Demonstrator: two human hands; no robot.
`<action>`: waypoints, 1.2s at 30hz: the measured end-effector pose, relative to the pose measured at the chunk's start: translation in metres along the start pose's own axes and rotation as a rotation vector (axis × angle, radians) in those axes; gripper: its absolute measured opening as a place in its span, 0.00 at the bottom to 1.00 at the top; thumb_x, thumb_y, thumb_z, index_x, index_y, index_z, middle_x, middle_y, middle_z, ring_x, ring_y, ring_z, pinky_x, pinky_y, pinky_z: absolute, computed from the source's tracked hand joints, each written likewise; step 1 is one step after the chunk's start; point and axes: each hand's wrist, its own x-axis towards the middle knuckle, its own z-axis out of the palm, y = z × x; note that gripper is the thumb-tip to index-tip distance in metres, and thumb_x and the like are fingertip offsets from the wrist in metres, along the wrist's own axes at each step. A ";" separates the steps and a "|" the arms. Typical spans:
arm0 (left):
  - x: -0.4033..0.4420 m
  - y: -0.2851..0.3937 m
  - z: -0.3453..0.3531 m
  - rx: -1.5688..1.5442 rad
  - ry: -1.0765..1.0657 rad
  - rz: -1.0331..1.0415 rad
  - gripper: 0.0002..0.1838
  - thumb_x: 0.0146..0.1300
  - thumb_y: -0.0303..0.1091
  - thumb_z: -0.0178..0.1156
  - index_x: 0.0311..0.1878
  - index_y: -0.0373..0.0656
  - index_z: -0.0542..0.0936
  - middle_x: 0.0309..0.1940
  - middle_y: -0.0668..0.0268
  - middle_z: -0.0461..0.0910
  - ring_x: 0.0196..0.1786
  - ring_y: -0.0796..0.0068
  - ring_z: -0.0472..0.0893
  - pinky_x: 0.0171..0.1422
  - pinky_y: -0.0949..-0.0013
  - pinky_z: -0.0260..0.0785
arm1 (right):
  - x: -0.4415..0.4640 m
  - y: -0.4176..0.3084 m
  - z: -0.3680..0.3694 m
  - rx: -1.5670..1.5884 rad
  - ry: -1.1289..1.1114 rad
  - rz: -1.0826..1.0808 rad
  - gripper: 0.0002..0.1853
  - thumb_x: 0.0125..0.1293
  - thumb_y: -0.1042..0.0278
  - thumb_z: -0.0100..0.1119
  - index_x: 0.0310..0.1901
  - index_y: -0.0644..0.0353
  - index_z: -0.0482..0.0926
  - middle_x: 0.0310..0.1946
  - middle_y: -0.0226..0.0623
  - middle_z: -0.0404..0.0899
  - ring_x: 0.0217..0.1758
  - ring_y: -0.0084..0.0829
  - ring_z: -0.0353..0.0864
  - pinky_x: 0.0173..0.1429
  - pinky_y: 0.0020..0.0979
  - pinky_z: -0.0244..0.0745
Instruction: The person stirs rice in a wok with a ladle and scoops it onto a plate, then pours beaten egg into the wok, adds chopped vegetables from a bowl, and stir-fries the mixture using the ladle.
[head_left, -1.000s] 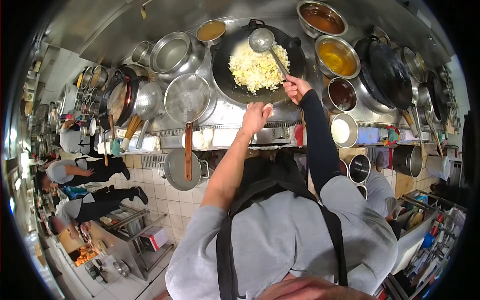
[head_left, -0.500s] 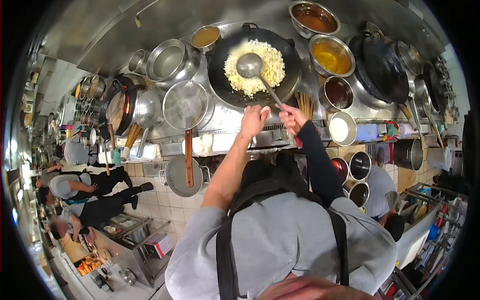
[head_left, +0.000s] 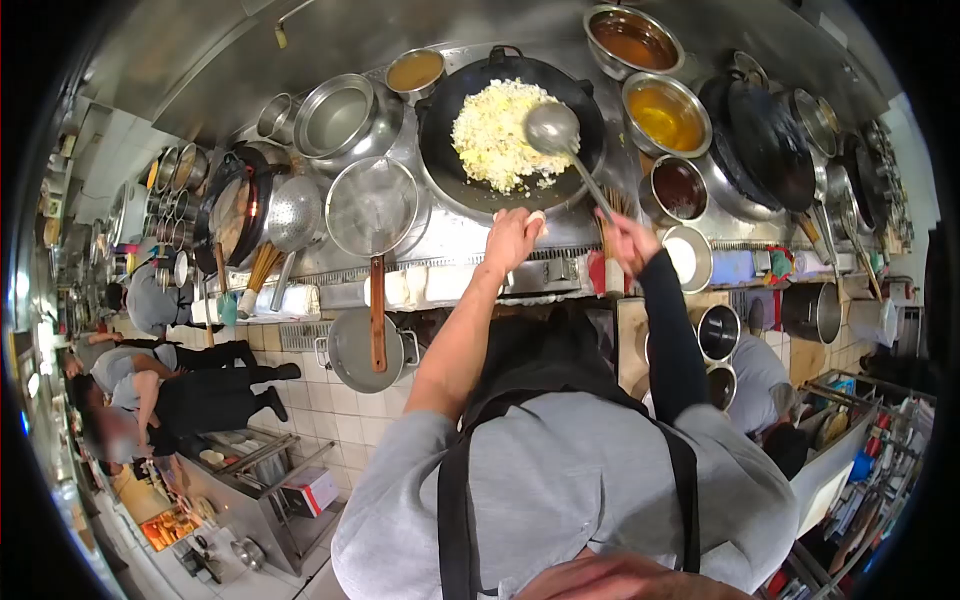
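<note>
A black wok (head_left: 470,190) sits on the steel range in front of me. In it is a mound of fried rice (head_left: 500,130), white grains with yellow bits like egg. My right hand (head_left: 632,245) is closed around the long handle of a steel ladle (head_left: 552,128), whose bowl rests over the right side of the rice. At the wok's near rim, my left hand (head_left: 512,240) is closed on a pale folded cloth (head_left: 540,224). The fingers hide how the cloth meets the rim.
Bowls of amber liquid (head_left: 665,115) and a pot of dark sauce (head_left: 678,188) stand right of the wok. Left are a wooden-handled mesh strainer (head_left: 372,205) and a water bowl (head_left: 337,120). A bamboo brush (head_left: 614,240) lies near my right hand. Co-workers (head_left: 210,395) stand at left.
The ladle has swung from the middle of the rice to its right side, and my right hand has moved right and slightly down. My left hand has stayed at the near rim.
</note>
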 end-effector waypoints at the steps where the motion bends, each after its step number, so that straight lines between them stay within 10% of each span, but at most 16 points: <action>1: -0.002 0.002 0.002 0.000 0.013 0.000 0.19 0.74 0.47 0.57 0.38 0.38 0.79 0.42 0.49 0.83 0.51 0.43 0.76 0.58 0.48 0.69 | 0.023 -0.006 -0.015 0.242 -0.136 0.077 0.17 0.79 0.63 0.51 0.66 0.51 0.68 0.23 0.25 0.66 0.14 0.14 0.59 0.13 0.22 0.53; 3: -0.001 0.000 -0.001 0.061 -0.047 -0.014 0.20 0.74 0.48 0.55 0.38 0.38 0.79 0.41 0.48 0.83 0.50 0.40 0.77 0.58 0.46 0.70 | 0.056 0.008 0.025 -0.457 0.170 -0.105 0.24 0.76 0.65 0.52 0.71 0.58 0.67 0.27 0.36 0.74 0.20 0.25 0.70 0.21 0.31 0.71; 5: 0.007 -0.010 0.004 0.117 -0.125 -0.034 0.21 0.75 0.48 0.54 0.38 0.37 0.80 0.41 0.48 0.83 0.49 0.38 0.78 0.57 0.45 0.70 | 0.041 0.037 0.050 -1.686 0.413 -0.860 0.28 0.69 0.63 0.59 0.68 0.66 0.68 0.40 0.61 0.84 0.38 0.56 0.84 0.46 0.49 0.81; 6: 0.012 -0.018 0.011 0.162 -0.106 0.042 0.21 0.75 0.48 0.53 0.38 0.37 0.80 0.40 0.47 0.83 0.48 0.37 0.78 0.56 0.44 0.71 | 0.002 0.033 0.073 -1.684 0.346 -0.703 0.33 0.65 0.65 0.59 0.70 0.69 0.67 0.50 0.71 0.79 0.52 0.66 0.80 0.60 0.50 0.75; 9: -0.011 0.018 -0.011 0.108 -0.008 0.038 0.18 0.75 0.43 0.54 0.38 0.37 0.81 0.38 0.47 0.83 0.45 0.38 0.79 0.53 0.43 0.70 | -0.140 0.008 0.087 -1.756 -0.030 -0.781 0.30 0.71 0.71 0.56 0.73 0.66 0.66 0.52 0.58 0.83 0.51 0.49 0.85 0.59 0.39 0.77; 10: -0.028 0.054 -0.043 0.048 0.046 0.059 0.17 0.75 0.42 0.55 0.38 0.37 0.81 0.37 0.47 0.83 0.45 0.38 0.79 0.53 0.43 0.70 | -0.192 -0.010 0.124 -1.726 0.006 -0.373 0.30 0.71 0.70 0.58 0.73 0.65 0.67 0.53 0.55 0.83 0.53 0.48 0.85 0.60 0.38 0.76; 13: -0.038 0.097 -0.097 -0.042 0.135 0.138 0.15 0.74 0.41 0.57 0.38 0.37 0.81 0.35 0.46 0.82 0.43 0.38 0.78 0.51 0.44 0.69 | -0.221 -0.017 0.103 -1.801 0.011 -0.390 0.30 0.71 0.70 0.58 0.73 0.65 0.67 0.42 0.50 0.84 0.45 0.42 0.86 0.53 0.40 0.78; 15: -0.036 0.082 -0.086 0.023 0.062 0.115 0.16 0.75 0.41 0.57 0.38 0.37 0.80 0.33 0.45 0.82 0.44 0.38 0.79 0.50 0.45 0.70 | -0.207 -0.014 0.122 -1.771 0.191 -0.006 0.29 0.71 0.70 0.58 0.72 0.66 0.68 0.40 0.50 0.84 0.43 0.40 0.86 0.50 0.40 0.78; 19: -0.063 0.014 0.013 0.240 -0.112 0.196 0.18 0.75 0.45 0.55 0.44 0.35 0.77 0.31 0.45 0.81 0.42 0.39 0.80 0.54 0.45 0.68 | -0.078 0.021 0.015 -1.861 0.238 -0.703 0.25 0.69 0.66 0.59 0.66 0.64 0.73 0.46 0.58 0.84 0.47 0.58 0.84 0.53 0.45 0.79; 25: -0.142 0.074 -0.052 0.147 -0.236 0.049 0.17 0.74 0.44 0.58 0.40 0.37 0.78 0.32 0.45 0.82 0.40 0.40 0.81 0.44 0.44 0.71 | -0.158 0.034 0.078 -1.741 0.127 -0.744 0.32 0.68 0.72 0.60 0.73 0.62 0.66 0.47 0.55 0.85 0.46 0.52 0.86 0.53 0.43 0.79; 28: -0.076 0.096 -0.115 -0.014 -0.103 0.075 0.17 0.75 0.44 0.57 0.40 0.37 0.79 0.31 0.46 0.81 0.39 0.42 0.81 0.43 0.45 0.71 | -0.211 -0.009 0.116 -1.632 0.141 -0.209 0.29 0.66 0.70 0.63 0.68 0.64 0.72 0.47 0.56 0.84 0.47 0.50 0.86 0.53 0.42 0.79; 35: -0.108 0.006 0.008 0.136 -0.204 0.211 0.16 0.74 0.44 0.55 0.44 0.38 0.75 0.33 0.42 0.82 0.41 0.38 0.81 0.52 0.41 0.70 | -0.086 0.036 0.040 -1.783 0.258 -0.894 0.25 0.68 0.64 0.59 0.64 0.66 0.74 0.46 0.62 0.84 0.51 0.56 0.85 0.55 0.46 0.79; 36: -0.123 0.015 -0.005 0.115 -0.269 0.163 0.16 0.74 0.44 0.56 0.44 0.38 0.76 0.32 0.42 0.82 0.41 0.38 0.82 0.52 0.41 0.70 | -0.111 0.036 0.063 -1.799 0.322 -0.683 0.25 0.69 0.66 0.59 0.65 0.66 0.74 0.48 0.61 0.84 0.51 0.57 0.85 0.55 0.47 0.79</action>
